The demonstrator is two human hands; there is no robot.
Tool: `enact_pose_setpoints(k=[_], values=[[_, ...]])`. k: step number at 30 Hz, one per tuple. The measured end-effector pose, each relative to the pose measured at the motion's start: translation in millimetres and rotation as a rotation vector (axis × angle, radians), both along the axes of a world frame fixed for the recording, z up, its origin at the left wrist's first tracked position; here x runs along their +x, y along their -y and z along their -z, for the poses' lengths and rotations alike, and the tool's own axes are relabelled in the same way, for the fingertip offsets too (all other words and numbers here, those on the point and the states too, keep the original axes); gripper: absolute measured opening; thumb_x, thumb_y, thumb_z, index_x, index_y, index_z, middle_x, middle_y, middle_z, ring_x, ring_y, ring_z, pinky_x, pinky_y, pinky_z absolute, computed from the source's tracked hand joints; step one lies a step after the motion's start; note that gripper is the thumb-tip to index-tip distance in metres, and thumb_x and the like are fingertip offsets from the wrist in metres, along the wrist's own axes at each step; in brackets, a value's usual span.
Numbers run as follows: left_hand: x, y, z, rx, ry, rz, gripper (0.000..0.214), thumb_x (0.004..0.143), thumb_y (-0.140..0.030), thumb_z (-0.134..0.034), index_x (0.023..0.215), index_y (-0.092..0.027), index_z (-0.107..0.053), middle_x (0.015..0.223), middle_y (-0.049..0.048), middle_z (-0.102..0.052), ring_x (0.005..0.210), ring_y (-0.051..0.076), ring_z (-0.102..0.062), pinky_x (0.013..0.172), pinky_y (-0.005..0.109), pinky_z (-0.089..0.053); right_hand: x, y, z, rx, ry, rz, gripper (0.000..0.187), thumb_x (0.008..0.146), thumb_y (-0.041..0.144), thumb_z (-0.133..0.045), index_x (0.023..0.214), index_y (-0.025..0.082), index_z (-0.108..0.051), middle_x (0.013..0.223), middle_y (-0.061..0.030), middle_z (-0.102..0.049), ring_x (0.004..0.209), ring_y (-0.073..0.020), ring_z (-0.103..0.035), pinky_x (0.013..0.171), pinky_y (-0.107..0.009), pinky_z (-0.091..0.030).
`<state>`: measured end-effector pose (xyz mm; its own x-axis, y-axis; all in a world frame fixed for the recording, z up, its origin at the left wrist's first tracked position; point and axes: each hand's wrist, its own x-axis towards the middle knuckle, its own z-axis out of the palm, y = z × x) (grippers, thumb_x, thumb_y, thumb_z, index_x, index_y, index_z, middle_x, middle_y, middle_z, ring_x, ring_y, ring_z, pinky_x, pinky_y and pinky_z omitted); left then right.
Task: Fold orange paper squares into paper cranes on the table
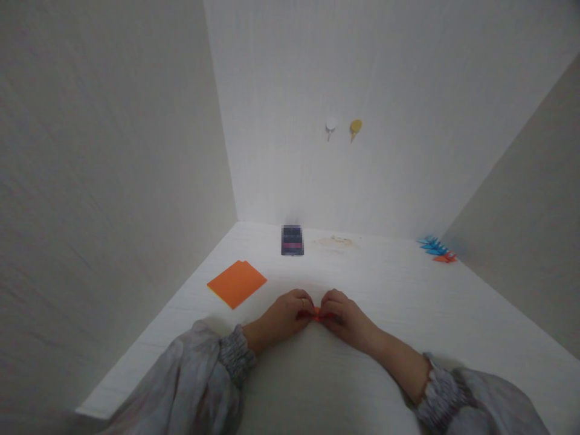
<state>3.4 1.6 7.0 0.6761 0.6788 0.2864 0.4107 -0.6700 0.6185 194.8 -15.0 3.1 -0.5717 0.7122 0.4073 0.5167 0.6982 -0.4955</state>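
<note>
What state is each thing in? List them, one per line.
left hand: pinching the folded paper
right hand: pinching its other end
folded paper: orange, small, held between both hands
orange sheets: flat, stacked, untouched
paper figures: folded, clustered, untouched
dark box: upright, blurred
</note>
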Motion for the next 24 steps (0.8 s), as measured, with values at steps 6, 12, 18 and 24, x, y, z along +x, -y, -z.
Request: enact_pose_setpoints(k=[6, 12, 18, 24], values=[[-2.2, 2.8, -9.8, -0.007, -0.027, 0.097, 0.02, 0.062, -0.01, -0.057, 0.08, -0.015, -0.062, 0.089, 0.0034, -0.056, 0.08, 0.013, -0.053, 0.073, 0.023, -0.043, -0.1, -1.7, 1.5, -0.069, 0.017, -0.054, 0.008, 0.074, 0.019, -0.056, 0.071, 0.018, -0.064, 0.076, -0.0051, -0.055, 0.073, -0.0147, -0.051, 0.065, -0.027, -0.042], [-6.8, -0.6, -7.8, -0.035, -0.057, 0.074, 0.014, 0.072, -0.026, -0.056, 0.076, -0.016, -0.065, 0.087, 0.0044, -0.056, 0.079, 0.012, -0.053, 0.074, 0.024, -0.042, 1.6, -2.7, 3.9, -0.164, 0.04, -0.042, 0.009, 0.075, 0.024, -0.057, 0.074, 0.018, -0.064, 0.077, -0.004, -0.054, 0.07, -0.0134, -0.051, 0.063, -0.026, -0.042], [-6.3, -1.2, -8.9, -0.059, -0.112, 0.044, 0.02, 0.071, -0.032, -0.059, 0.079, -0.015, -0.065, 0.084, 0.0039, -0.056, 0.075, 0.012, -0.052, 0.07, 0.023, -0.042, -2.0, 0.8, -1.9, -0.186, 0.063, -0.017, 0.011, 0.078, 0.023, -0.052, 0.074, 0.017, -0.061, 0.077, -0.0043, -0.052, 0.071, -0.014, -0.049, 0.064, -0.026, -0.042], [-5.8, -1.4, -6.9, -0.077, -0.114, 0.033, 0.017, 0.073, -0.03, -0.057, 0.079, -0.016, -0.066, 0.082, 0.003, -0.056, 0.074, 0.012, -0.052, 0.069, 0.023, -0.041, -6.0, 4.2, -2.9, -0.155, 0.08, 0.005, 0.009, 0.077, 0.017, -0.05, 0.073, 0.016, -0.058, 0.079, -0.0052, -0.051, 0.075, -0.0157, -0.048, 0.068, -0.029, -0.042]])
